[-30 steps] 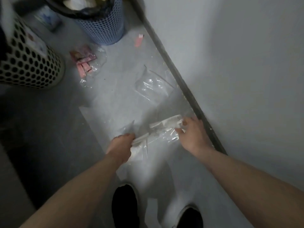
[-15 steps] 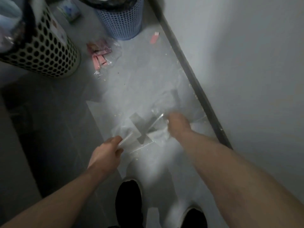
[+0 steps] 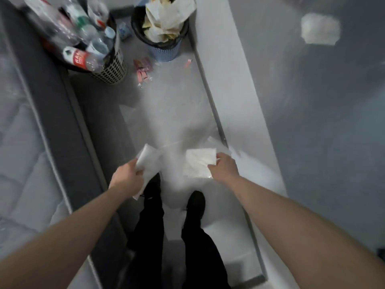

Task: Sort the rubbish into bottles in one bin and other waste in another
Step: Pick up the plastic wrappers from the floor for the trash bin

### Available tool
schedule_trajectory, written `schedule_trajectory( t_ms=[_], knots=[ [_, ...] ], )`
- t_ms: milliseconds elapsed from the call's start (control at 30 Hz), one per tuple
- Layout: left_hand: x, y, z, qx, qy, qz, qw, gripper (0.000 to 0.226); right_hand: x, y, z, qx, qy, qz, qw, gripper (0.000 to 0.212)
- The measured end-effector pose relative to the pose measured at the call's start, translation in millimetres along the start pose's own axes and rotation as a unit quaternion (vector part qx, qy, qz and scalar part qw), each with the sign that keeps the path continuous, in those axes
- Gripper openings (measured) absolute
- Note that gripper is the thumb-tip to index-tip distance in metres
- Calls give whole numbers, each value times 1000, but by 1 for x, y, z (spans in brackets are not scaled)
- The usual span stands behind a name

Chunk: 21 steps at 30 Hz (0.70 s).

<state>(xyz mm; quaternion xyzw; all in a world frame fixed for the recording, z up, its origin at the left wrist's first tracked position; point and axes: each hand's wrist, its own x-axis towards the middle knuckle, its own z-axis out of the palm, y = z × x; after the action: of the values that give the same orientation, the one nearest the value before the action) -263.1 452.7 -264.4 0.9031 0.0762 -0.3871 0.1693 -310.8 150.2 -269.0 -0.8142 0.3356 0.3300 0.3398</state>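
My left hand (image 3: 127,176) grips a clear plastic wrapper (image 3: 146,161) that hangs above the floor. My right hand (image 3: 224,168) holds another clear plastic bag with white paper inside (image 3: 198,163). At the far left stands a white perforated bin (image 3: 113,68) heaped with plastic bottles (image 3: 83,59). To its right a blue mesh bin (image 3: 164,52) with a black liner is stuffed with crumpled paper and wrappers. Pink wrappers (image 3: 142,68) lie on the floor between the two bins.
A white wall (image 3: 239,101) with a baseboard runs along the right. A dark grey bed frame edge (image 3: 68,126) runs along the left. My black shoes (image 3: 195,203) stand on the narrow grey floor strip. A small pink scrap (image 3: 188,63) lies by the wall.
I have stood up: both hands lifted the plastic wrappers off the floor, and the view has pulled back so both bins' contents now show.
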Motion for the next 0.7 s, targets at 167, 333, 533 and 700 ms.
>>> schedule_trajectory(
  t_ms=[167,333,533,700],
  knots=[
    [-117,17,-54,-50,-2,-21,998,28,-125,-42,-57,24,17,-27,999,31],
    [-192,41,-89,-102,7,-20,995,22,-210,-57,-94,28,53,-19,998,34],
    [-239,76,-149,-166,-3,-2,986,24,-277,-72,-126,77,83,-20,993,23],
    [-253,102,-194,-172,28,12,985,27,-303,-90,-149,123,108,-32,986,26]
  ],
)
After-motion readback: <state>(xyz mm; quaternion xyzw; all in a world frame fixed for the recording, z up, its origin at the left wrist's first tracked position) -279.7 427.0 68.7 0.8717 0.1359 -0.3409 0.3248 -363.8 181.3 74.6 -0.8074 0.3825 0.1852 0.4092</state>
